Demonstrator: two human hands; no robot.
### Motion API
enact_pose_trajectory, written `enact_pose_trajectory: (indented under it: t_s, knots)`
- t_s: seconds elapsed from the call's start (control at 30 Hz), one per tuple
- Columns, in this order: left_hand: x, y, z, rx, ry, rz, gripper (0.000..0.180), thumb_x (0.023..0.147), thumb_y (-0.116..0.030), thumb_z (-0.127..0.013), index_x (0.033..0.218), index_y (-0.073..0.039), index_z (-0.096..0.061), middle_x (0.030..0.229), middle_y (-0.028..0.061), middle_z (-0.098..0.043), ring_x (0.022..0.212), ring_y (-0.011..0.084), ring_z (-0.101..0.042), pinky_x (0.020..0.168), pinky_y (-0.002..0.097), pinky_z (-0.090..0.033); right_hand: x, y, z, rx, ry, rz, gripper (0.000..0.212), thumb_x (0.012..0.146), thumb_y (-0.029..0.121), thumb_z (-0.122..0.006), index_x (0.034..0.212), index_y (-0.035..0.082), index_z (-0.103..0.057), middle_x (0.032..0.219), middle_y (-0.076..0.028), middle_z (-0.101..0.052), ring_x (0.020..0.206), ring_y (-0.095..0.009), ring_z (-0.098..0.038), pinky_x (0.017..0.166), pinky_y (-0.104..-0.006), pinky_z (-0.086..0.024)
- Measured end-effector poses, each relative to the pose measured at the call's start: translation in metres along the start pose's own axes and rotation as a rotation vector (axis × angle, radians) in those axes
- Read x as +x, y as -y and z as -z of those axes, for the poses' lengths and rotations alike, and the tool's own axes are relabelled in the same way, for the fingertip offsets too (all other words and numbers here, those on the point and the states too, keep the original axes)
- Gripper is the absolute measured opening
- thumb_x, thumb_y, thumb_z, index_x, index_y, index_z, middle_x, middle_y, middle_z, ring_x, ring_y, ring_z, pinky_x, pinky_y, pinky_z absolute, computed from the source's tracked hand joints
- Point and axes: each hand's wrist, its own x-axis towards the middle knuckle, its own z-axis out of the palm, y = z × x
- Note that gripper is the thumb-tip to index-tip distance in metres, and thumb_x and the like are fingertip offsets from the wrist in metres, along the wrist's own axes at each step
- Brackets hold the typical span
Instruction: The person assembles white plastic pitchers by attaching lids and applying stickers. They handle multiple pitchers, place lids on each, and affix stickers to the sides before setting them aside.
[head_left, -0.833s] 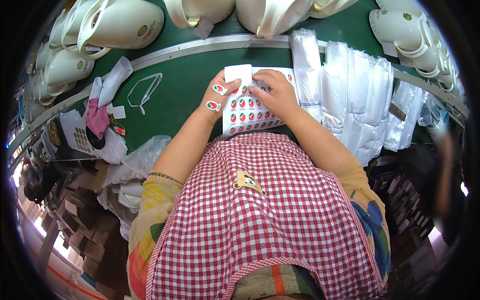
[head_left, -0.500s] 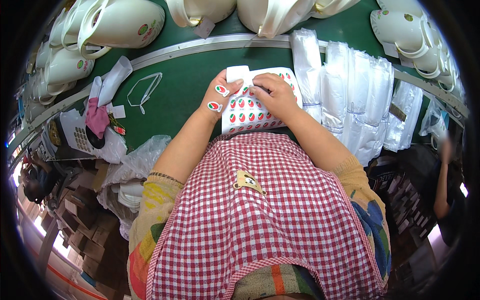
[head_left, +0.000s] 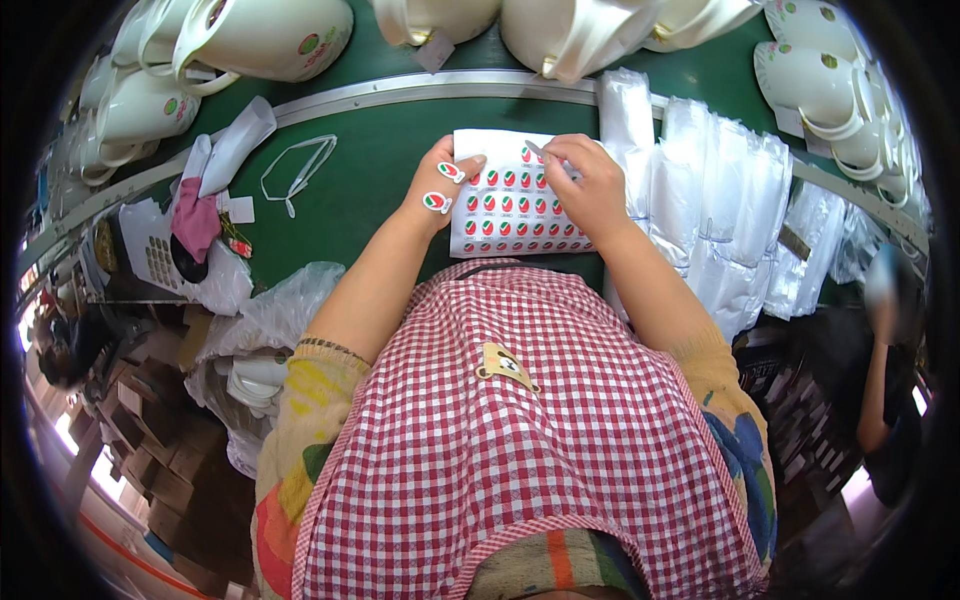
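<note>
My left hand (head_left: 432, 188) grips the left edge of a white sheet of stickers (head_left: 515, 232), thumb on top. Rows of small red and green oval stickers cover much of the sheet; its upper left part is blank. Two loose stickers (head_left: 438, 202) are stuck on the back of my left hand, near the thumb. Over the sheet's upper right part is my right hand (head_left: 590, 185), thumb and forefinger pinched together. A small greyish sliver (head_left: 535, 149) shows at those fingertips, too small to name.
Bundles of clear plastic bags (head_left: 690, 190) lie right of the sheet. White kettle-like vessels (head_left: 300, 40) stand beyond a metal rail (head_left: 430, 88). On the left are a white strap loop (head_left: 298, 178), a pink cloth (head_left: 192, 215) and crumpled plastic (head_left: 300, 300). Another person's arm (head_left: 877, 390) shows far right.
The sheet's folded-over top now lies flat. My right hand has moved right and slightly up across the sheet, away from my left thumb. My left hand keeps its hold.
</note>
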Motion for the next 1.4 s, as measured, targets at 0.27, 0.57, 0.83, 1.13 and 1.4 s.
enact_pose_trajectory:
  t_s: [0.27, 0.57, 0.83, 1.13, 1.4]
  knots:
    - [0.008, 0.001, 0.004, 0.115, 0.017, -0.043, 0.018, 0.089, -0.006, -0.060, 0.106, -0.002, -0.053, 0.096, 0.0102, -0.064, 0.079, 0.0190, -0.061, 0.067, 0.0332, -0.052, 0.012, 0.073, -0.046, -0.152, 0.154, 0.720, 0.019, 0.070, 0.015, -0.071, 0.087, 0.009, -0.066, 0.097, -0.002, -0.062, 0.100, -0.021, -0.060, 0.087, -0.0381, -0.045]
    - [0.004, 0.009, 0.016, -0.256, 0.045, 0.051, 0.026, 0.088, -0.010, -0.063, 0.110, -0.001, -0.052, 0.098, 0.0146, -0.065, 0.084, 0.0243, -0.067, 0.073, 0.0351, -0.057, 0.012, 0.042, -0.007, -0.030, 0.123, 0.313, 0.023, 0.075, 0.009, -0.067, 0.097, 0.004, -0.067, 0.101, -0.010, -0.067, 0.090, -0.028, -0.062, 0.080, -0.0405, -0.046]
    - [-0.037, 0.012, 0.039, -0.002, 0.159, 0.191, 0.035, 0.088, -0.019, -0.064, 0.116, 0.001, -0.055, 0.107, 0.0131, -0.066, 0.098, 0.0238, -0.066, 0.088, 0.0391, -0.054, -0.040, 0.001, -0.036, -0.009, 0.354, -0.001, 0.026, 0.080, 0.015, -0.068, 0.105, 0.007, -0.067, 0.110, -0.011, -0.065, 0.101, -0.029, -0.060, 0.088, -0.0383, -0.048]
    - [-0.053, 0.021, 0.042, 0.128, 0.080, 0.123, 0.018, 0.086, -0.013, -0.067, 0.101, -0.002, -0.065, 0.091, 0.0070, -0.068, 0.079, 0.0134, -0.064, 0.070, 0.0239, -0.050, -0.025, 0.017, -0.050, 0.037, 0.318, 0.263, 0.020, 0.075, 0.015, -0.069, 0.092, 0.004, -0.067, 0.099, -0.008, -0.066, 0.092, -0.026, -0.061, 0.080, -0.0374, -0.049]
    - [-0.054, 0.025, 0.037, 0.212, 0.104, 0.031, 0.015, 0.087, -0.005, -0.064, 0.101, 0.001, -0.066, 0.093, 0.0068, -0.068, 0.082, 0.0144, -0.065, 0.076, 0.0275, -0.052, -0.027, 0.017, -0.044, 0.071, 0.368, 0.147, 0.015, 0.076, 0.013, -0.068, 0.089, 0.006, -0.068, 0.095, -0.008, -0.068, 0.088, -0.026, -0.065, 0.075, -0.0360, -0.052]
